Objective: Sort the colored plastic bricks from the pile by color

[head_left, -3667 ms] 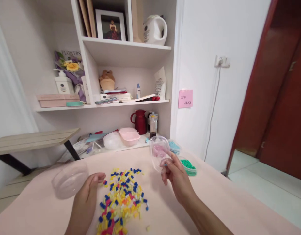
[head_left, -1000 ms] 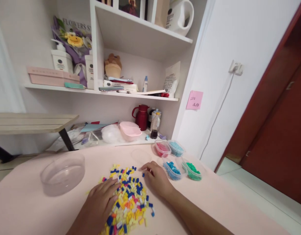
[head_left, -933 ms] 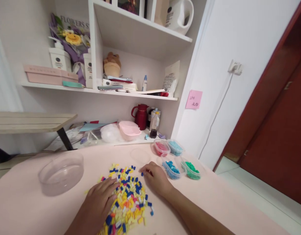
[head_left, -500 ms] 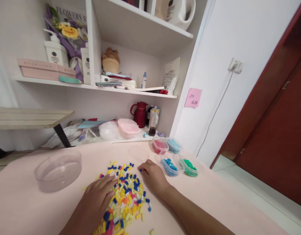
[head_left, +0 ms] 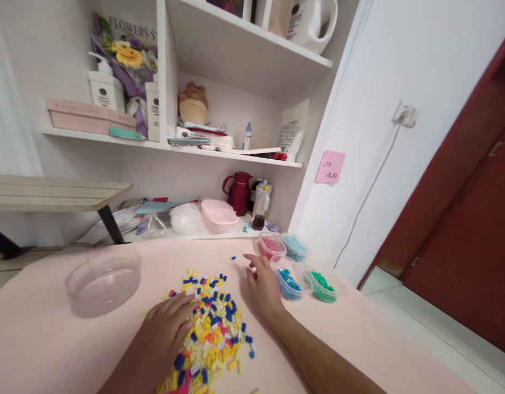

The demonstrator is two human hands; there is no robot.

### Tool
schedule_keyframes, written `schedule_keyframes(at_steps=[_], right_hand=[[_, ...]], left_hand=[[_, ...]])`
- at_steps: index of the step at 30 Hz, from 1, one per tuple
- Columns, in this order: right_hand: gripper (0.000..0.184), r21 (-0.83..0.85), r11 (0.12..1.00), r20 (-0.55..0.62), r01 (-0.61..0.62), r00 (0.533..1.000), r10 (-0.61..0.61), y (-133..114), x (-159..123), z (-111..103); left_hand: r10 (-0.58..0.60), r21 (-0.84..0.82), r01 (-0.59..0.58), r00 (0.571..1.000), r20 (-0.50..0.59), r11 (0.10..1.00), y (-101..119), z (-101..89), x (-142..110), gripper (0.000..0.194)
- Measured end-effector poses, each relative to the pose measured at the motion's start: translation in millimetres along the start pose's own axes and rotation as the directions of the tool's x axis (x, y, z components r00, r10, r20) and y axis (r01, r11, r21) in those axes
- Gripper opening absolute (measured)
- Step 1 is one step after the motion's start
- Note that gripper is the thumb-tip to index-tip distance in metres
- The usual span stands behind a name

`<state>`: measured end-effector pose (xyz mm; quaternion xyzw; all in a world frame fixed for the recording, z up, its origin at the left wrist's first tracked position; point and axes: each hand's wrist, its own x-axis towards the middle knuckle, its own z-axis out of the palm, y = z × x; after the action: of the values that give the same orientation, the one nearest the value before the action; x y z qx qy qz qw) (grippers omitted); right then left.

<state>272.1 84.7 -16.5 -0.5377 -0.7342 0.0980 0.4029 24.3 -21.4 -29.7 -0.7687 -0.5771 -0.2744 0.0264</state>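
Observation:
A pile of small building bricks (head_left: 213, 320) in yellow, dark blue, white, pink and orange is spread over the pink tabletop (head_left: 343, 350). My left hand (head_left: 168, 320) lies over the pile's left side, fingers stretched out and touching bricks, holding nothing that I can see. To the right of the pile, my right hand (head_left: 261, 282) is open, its fingers apart and nothing between them. Just beyond its fingertips sits a single dark blue brick (head_left: 233, 258), by the faint outline of a clear lid or shallow tub.
Clear tubs hold pink bricks (head_left: 272, 246), light blue bricks (head_left: 294, 248), blue bricks (head_left: 289, 282) and green bricks (head_left: 322, 285) at the right. A large round clear container (head_left: 103, 283) stands at the left. Behind are a pink bowl (head_left: 218, 214), a red jug (head_left: 238, 194) and shelves.
My right hand has let go of a dark blue brick, which now lies at the faint clear outline, and has drawn back to the right with fingers opened. My left hand stays put.

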Motion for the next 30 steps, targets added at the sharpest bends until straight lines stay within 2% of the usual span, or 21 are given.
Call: schedule_keyframes(at_steps=[3, 7, 11, 15, 19, 22, 26, 30], right_hand=[[0.047, -0.246, 0.969, 0.096, 0.039, 0.995, -0.016, -6.7, -4.2, -3.2], [0.032, -0.490, 0.857, 0.232, 0.160, 0.972, -0.048, -17.1, -5.0, -5.7], [0.026, -0.577, 0.791, 0.286, 0.202, 0.958, -0.036, -21.8, -6.6, -10.2], [0.029, -0.591, 0.785, 0.323, 0.186, 0.946, 0.020, -25.8, -11.8, -22.2], [0.027, -0.541, 0.831, 0.298, 0.130, 0.953, 0.046, -32.8, -14.3, -39.1], [0.027, -0.353, 0.928, 0.273, 0.119, 0.962, -0.019, -34.4, -14.2, -44.9], [0.026, -0.083, 0.995, 0.304, 0.064, 0.952, -0.036, -28.6, -17.3, -36.9], [0.025, 0.019, 1.000, 0.400, 0.012, 0.916, -0.019, -21.0, -22.8, -25.1]], left_hand=[[-0.004, -0.003, 0.004, 1.000, 0.012, 1.000, -0.3, 0.4, -0.2, 0.035], [-0.002, -0.002, 0.002, 1.000, 0.011, 1.000, -1.3, 0.9, 0.1, 0.035], [0.004, -0.005, -0.003, 1.000, 0.024, 1.000, -0.7, -0.8, 1.2, 0.035], [0.006, 0.014, -0.006, 1.000, 0.027, 1.000, -0.6, -2.3, 1.5, 0.036], [0.007, 0.022, -0.008, 0.998, 0.057, 1.000, -2.9, -0.1, 0.8, 0.038], [0.006, 0.008, -0.006, 0.999, 0.035, 1.000, -4.5, 2.8, 0.3, 0.037], [0.002, -0.003, -0.002, 0.999, 0.034, 1.000, -1.3, 0.3, 1.8, 0.037], [-0.013, 0.009, 0.012, 0.996, 0.085, 1.000, 4.5, -5.7, 3.9, 0.038]])
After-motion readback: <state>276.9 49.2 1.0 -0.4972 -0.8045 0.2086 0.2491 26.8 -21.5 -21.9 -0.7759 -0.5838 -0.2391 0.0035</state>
